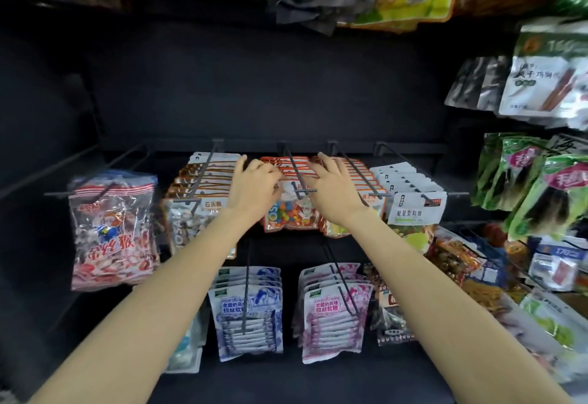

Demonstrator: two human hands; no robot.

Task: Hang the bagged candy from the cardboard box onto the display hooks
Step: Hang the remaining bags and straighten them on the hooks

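Note:
Several orange-topped bags of coloured candy (291,212) hang in a row on a dark display hook (294,174) in the middle of the upper rail. My left hand (254,184) curls its fingers over the tops of these bags from the left. My right hand (331,187) lies on the bag tops just right of the hook, fingers spread and bent. Both forearms reach up from the lower edge of the view. The cardboard box is out of view.
Brown-topped stone candy bags (203,187) hang to the left, a red and white bag (111,228) further left, white star gummy bags (413,206) to the right. Blue (248,308) and pink (334,308) bags fill the lower hooks. Green packets (541,193) crowd the right side.

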